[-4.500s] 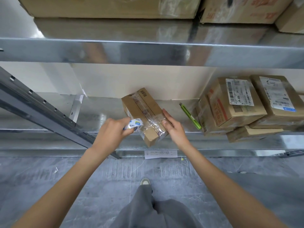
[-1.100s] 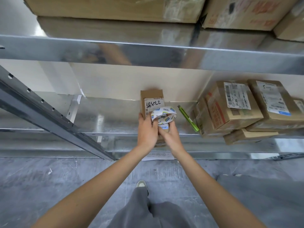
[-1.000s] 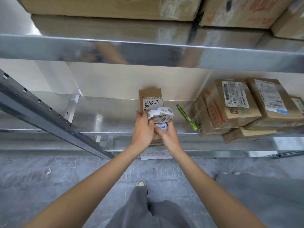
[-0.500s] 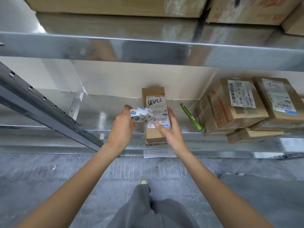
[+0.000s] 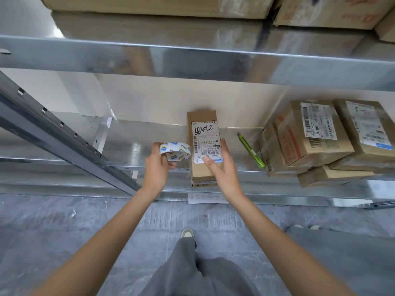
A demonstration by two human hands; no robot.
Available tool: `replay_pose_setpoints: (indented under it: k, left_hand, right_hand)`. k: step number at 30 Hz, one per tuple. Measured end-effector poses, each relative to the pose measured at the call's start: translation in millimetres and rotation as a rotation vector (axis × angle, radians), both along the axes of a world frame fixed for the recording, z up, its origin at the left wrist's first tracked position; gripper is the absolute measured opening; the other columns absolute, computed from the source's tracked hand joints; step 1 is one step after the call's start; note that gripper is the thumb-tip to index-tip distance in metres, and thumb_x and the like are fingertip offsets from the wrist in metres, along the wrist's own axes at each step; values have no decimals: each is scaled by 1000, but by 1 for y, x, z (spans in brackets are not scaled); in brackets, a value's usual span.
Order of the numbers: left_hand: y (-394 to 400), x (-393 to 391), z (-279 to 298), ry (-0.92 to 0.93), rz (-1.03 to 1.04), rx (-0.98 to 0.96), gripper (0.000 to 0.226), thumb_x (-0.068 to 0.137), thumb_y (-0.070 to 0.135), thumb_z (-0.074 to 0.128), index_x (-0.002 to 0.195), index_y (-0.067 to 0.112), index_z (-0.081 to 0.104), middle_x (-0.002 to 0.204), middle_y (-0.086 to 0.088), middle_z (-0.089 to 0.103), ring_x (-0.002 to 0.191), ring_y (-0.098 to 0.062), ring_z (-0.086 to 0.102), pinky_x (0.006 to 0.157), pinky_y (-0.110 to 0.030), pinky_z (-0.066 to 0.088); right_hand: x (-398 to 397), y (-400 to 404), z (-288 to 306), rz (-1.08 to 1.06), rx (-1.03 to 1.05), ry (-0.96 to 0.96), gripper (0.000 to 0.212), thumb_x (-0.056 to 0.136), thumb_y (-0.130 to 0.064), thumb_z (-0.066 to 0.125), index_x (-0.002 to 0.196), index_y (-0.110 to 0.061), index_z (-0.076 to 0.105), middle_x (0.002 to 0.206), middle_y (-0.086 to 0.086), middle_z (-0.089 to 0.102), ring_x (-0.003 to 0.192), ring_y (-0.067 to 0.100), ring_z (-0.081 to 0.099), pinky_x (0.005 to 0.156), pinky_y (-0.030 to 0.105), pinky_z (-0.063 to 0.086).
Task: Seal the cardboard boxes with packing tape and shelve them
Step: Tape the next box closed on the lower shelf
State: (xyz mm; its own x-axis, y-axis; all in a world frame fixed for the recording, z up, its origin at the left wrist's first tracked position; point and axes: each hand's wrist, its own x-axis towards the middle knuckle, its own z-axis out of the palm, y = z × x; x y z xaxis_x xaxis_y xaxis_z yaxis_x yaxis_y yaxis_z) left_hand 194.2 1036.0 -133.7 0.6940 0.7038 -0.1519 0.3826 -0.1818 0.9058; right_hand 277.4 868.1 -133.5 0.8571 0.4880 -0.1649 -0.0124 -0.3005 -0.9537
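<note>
One narrow cardboard box (image 5: pixel 202 146) lies on the metal shelf (image 5: pixel 136 146), its long side going toward the back wall and its white label (image 5: pixel 206 142) facing up. One roll of tape (image 5: pixel 176 151) is held in the left hand (image 5: pixel 157 167), whose fingers are curled around the ring, just to the left of the box. The right hand (image 5: pixel 222 167) lies with straight fingers on the near end of the box, the thumb on the label and the other fingers along the right side. One green cutter (image 5: pixel 250 150) rests on the shelf to the right of the box. Further right is a pile of at least four taped boxes (image 5: pixel 316 135), and more large boxes (image 5: pixel 160 5) stand on the shelf above. Compared with one second ago, the two hands are now apart: before, both were together over the near end of the box with the roll between them, and now the roll is off to the left side. The box itself stays in the same place. The shelves are shiny grey metal, the wall behind is cream, and the floor (image 5: pixel 64 231) is grey stone.
</note>
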Motion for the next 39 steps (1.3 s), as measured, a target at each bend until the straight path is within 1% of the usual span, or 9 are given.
replay_pose_setpoints:
  k: [5,8,14,19,26,30,33,35,39]
  left_hand:
    - [-17,6,-12,-83,165,-776,20,102,20,50,117,10,57,107,-12,68,86,-21,66,79,-29,52]
    - [-33,11,-14,-114,143,-974,21,99,30,54,109,13,63,104,-5,70,97,-19,62,86,-32,47]
    - [-35,16,-10,-119,218,-949,23,100,27,54,111,10,64,101,-4,73,96,-19,67,80,-32,51]
    - [-34,17,-4,-87,252,-899,36,100,26,53,126,3,60,120,-13,68,114,-27,64,86,-34,52]
    - [-33,16,2,-145,275,-865,12,99,17,52,102,12,63,85,-2,74,84,-20,69,79,-31,54]
    - [-24,10,1,-111,201,-735,20,103,18,43,111,11,60,97,-7,73,85,-23,72,75,-29,60]
    - [-24,7,-3,-69,180,-752,20,103,18,44,104,9,62,85,-4,73,72,-12,72,66,-22,58]
    - [-26,8,-5,-52,192,-745,18,102,19,47,102,10,63,83,-1,72,80,-13,70,75,-24,56]
    - [-33,7,1,33,129,-606,29,97,40,53,118,20,59,116,4,63,109,-12,56,99,-33,42]
  right_hand:
    - [4,-3,-1,108,-429,-306,77,98,-55,38,156,-20,1,164,-5,0,150,10,2,122,48,1]
    - [3,1,4,170,-725,-510,71,100,-54,21,156,-16,-2,163,-3,-6,149,11,-9,118,52,-8]
    - [-15,20,5,286,-785,-722,91,87,-69,8,155,-9,9,164,4,2,150,13,-7,114,53,-16]
    - [-23,30,-2,218,-786,-787,80,84,-55,31,146,-4,39,156,10,33,145,22,29,112,62,22]
    - [-20,28,1,249,-804,-783,72,86,-52,32,145,-12,43,154,10,36,144,24,32,107,64,29]
    - [-19,28,-2,249,-820,-826,65,87,-51,32,144,-21,44,153,12,37,142,28,34,102,68,33]
    - [-21,28,-3,259,-854,-808,68,86,-54,30,148,-26,38,156,10,33,144,28,29,98,68,33]
    - [-22,28,-1,254,-850,-800,70,86,-55,29,149,-26,35,157,8,29,146,29,24,100,66,32]
    - [-14,19,4,145,-613,-685,64,86,-47,41,146,-25,41,158,-2,29,147,27,18,105,56,29]
